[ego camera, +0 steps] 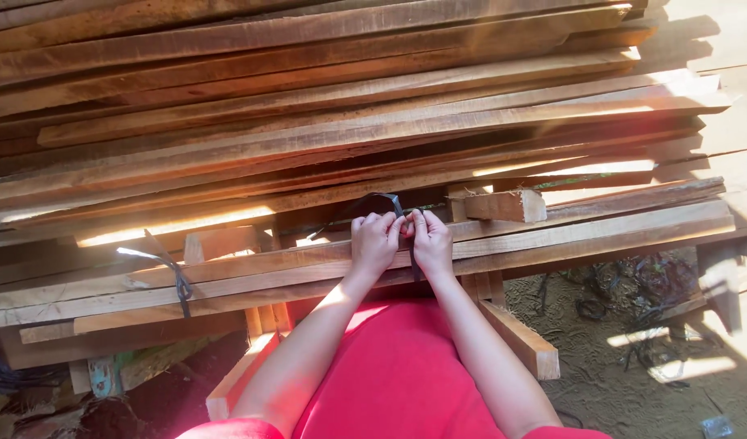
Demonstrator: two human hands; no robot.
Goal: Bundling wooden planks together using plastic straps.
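Both hands — left hand (374, 241) and right hand (430, 241) — pinch the thin dark plastic strap (387, 201) over the near bundle of rough wooden planks (552, 232); judged best pulled taut, evenly.

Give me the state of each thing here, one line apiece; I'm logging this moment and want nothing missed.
left hand: closed on the black strap, fingers pinching it.
right hand: closed on the same strap, touching the left hand.
black strap: looped up over the bundle of planks, not yet knotted.
bundle of planks: lying flat under the hands.
tied strap: knotted around the planks, ends loose.
stack of planks: piled flat behind, partly sunlit.
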